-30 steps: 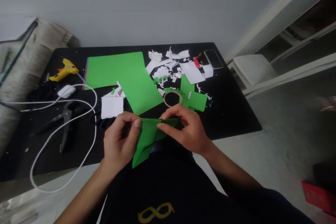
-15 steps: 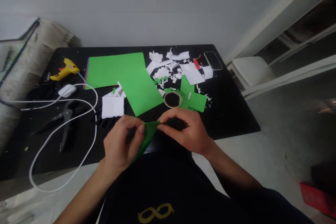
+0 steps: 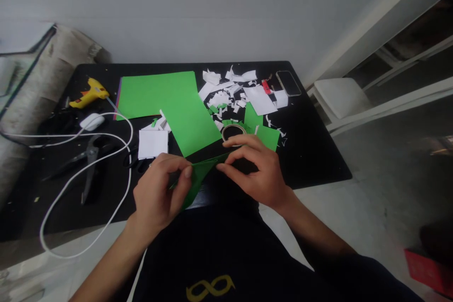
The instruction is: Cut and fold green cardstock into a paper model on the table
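Observation:
A folded piece of green paper (image 3: 198,177) is held between both hands just in front of the black table's near edge. My left hand (image 3: 159,193) pinches its left side, thumb on top. My right hand (image 3: 256,170) pinches its right part, fingers curled over the fold. A tape roll (image 3: 233,133) lies on the table just beyond my right hand, and a large green sheet (image 3: 187,120) lies beyond the held paper.
On the black table (image 3: 311,146) lie white and green paper scraps (image 3: 226,92), a white card (image 3: 152,144), a second green sheet (image 3: 152,94), a yellow glue gun (image 3: 88,93), pliers (image 3: 88,160), a white cable (image 3: 81,184) and a phone (image 3: 288,82). A white chair (image 3: 341,96) stands at right.
The green paper has been folded narrower and turned more edge-on. My right hand has shifted up and to the right, nearer the tape roll; the left hand has stayed almost in place.

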`<state>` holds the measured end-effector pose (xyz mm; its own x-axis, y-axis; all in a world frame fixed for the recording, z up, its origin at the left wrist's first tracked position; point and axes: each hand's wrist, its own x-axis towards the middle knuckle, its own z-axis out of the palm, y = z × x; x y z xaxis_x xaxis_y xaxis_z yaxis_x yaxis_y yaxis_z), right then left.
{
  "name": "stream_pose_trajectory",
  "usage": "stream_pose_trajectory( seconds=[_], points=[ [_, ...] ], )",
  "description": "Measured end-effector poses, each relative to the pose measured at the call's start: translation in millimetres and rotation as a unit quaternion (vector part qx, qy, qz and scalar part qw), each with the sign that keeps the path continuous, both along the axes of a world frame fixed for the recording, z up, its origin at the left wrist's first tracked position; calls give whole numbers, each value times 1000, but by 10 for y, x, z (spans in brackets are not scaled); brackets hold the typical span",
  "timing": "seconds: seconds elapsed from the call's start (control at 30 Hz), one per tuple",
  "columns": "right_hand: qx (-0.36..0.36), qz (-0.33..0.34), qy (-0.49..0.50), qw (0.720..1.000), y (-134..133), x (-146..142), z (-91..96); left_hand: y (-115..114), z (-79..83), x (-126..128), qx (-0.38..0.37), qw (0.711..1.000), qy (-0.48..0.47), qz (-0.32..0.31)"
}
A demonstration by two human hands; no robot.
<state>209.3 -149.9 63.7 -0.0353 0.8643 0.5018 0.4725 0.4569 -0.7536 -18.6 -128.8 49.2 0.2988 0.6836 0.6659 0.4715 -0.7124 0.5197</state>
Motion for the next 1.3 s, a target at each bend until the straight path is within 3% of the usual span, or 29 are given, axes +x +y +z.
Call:
stream_pose_trajectory(
  seconds=[0.07, 0.13, 0.23, 0.33, 0.4, 0.57, 0.83, 1.1, 1.3],
  points=[
    [38, -53, -18, 998, -36, -30, 20, 0, -7, 5, -4, 1000, -5, -1],
    [28, -59, -3, 998, -73, -72, 14, -9, -19, 15, -3, 1000, -7, -2],
    [-87, -15, 103, 991, -104, -139, -41, -27, -30, 33, -2, 1000, -11, -8],
    [-216, 32, 235, 947, -98, -178, -92, -43, -30, 42, -10, 1000, -20, -19],
    [-254, 62, 283, 923, -84, -180, -96, -53, -32, 39, -20, 999, -30, -28],
    [-258, 87, 310, 911, -68, -154, -47, -74, -66, 29, -56, 995, -70, -36],
    [-244, 80, 346, 903, -93, -205, -31, -79, -84, 49, -48, 993, -98, -45],
    [-319, 86, 395, 857, -87, -223, -29, -78, -116, 64, -66, 989, -125, -41],
    [-303, 73, 380, 871, -79, -227, -46, -85, -113, 57, -89, 988, -120, -46]
  ],
)
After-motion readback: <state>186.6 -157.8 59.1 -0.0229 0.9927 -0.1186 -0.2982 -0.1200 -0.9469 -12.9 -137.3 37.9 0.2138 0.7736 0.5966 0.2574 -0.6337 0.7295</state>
